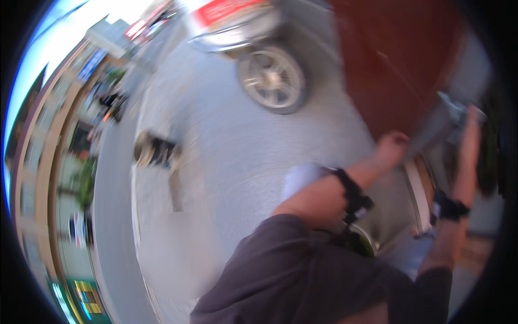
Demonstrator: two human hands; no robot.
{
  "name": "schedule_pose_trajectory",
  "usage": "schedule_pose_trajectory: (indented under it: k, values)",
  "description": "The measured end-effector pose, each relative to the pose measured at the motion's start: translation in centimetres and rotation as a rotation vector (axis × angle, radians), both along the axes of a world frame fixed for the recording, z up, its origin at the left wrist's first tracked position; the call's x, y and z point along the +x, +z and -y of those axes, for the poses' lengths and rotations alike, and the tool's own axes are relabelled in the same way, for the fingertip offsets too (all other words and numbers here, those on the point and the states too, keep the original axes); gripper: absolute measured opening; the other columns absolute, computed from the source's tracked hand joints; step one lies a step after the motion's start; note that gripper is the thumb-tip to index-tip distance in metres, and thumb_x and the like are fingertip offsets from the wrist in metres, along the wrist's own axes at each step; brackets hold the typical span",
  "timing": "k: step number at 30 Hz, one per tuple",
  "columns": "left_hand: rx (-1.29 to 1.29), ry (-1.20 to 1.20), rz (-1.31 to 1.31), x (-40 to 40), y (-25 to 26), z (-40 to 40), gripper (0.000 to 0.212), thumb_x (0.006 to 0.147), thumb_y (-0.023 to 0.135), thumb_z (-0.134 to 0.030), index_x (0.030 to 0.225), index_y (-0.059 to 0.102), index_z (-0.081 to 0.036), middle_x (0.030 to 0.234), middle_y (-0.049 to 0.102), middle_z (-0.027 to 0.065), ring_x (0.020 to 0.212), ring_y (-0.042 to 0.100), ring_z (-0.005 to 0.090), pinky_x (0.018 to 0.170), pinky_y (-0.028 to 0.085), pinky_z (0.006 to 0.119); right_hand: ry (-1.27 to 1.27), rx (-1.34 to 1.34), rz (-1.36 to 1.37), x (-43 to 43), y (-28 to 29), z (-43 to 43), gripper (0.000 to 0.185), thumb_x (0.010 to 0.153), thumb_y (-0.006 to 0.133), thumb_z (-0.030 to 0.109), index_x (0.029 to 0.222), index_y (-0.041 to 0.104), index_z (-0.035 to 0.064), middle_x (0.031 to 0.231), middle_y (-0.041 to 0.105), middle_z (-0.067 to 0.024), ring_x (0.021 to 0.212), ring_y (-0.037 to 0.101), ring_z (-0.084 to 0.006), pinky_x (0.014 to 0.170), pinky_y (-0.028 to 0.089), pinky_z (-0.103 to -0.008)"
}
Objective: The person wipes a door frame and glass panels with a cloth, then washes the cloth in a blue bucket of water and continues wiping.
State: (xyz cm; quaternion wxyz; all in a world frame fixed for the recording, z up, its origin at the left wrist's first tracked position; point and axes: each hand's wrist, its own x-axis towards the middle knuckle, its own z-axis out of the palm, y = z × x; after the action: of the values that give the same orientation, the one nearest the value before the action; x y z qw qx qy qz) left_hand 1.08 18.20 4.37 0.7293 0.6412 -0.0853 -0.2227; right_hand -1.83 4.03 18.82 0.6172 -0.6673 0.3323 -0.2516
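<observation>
My left hand [392,148] is beside the lower edge of a dark red panel [398,56]. Its fingers look curled, but blur hides whether they grip anything. Farther right, my right hand [472,117] reaches out with a pale blue cloth [456,108] bunched at its fingers. A grey surface lies around that cloth, too blurred to name. Both of my wrists wear black straps, the left one [351,194] carrying a small device. Below my left hand stands a light-edged brown board or box side [419,194].
A vehicle's spoked wheel [272,79] and white body with a red panel [234,18] stand ahead on grey pavement [226,133]. A blurred stump-like object [156,150] sits near the kerb. Left of it run a road [115,210] and a row of buildings [44,162].
</observation>
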Motion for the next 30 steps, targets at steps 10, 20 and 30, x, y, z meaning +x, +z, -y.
schedule_pose_trajectory:
  k: [10, 20, 30]
  values:
    - [0.031, -0.193, -0.195, 0.1, 2.6, 2.5, 0.024, 0.079, 0.045, -0.012, 0.102, 0.047, -0.006, 0.094, 0.054, 0.0087, 0.080, 0.053, 0.0174, 0.068, 0.042, 0.028, 0.208, 0.002, -0.081, 1.3, -21.5, 7.6, 0.069, 0.079, 0.027, 0.057, 0.081, 0.055, -0.0056, 0.079, 0.056, -0.0166, 0.077, 0.051, -0.0224, 0.075, 0.038, -0.0303]
    - [0.133, -0.170, -0.211, 0.4, 2.2, 1.4, 0.027, 0.078, 0.047, -0.013, 0.103, 0.046, -0.005, 0.098, 0.050, 0.0106, 0.085, 0.051, 0.0204, 0.070, 0.042, 0.031, 0.090, 1.195, 0.423, -3.3, -20.2, 7.7, 0.026, 0.075, 0.041, 0.026, 0.082, 0.056, 0.0050, 0.080, 0.059, -0.0103, 0.073, 0.057, -0.0246, 0.069, 0.046, -0.0348]
    - [0.057, -0.272, -0.350, -1.6, 2.4, 4.8, 0.035, 0.076, 0.051, -0.015, 0.108, 0.041, -0.004, 0.101, 0.048, 0.0085, 0.085, 0.050, 0.0202, 0.072, 0.043, 0.035, 0.426, 1.220, 0.480, -5.4, -17.6, 4.6, 0.027, 0.073, 0.048, 0.026, 0.084, 0.055, 0.0027, 0.080, 0.059, -0.0099, 0.071, 0.057, -0.0217, 0.066, 0.047, -0.0318]
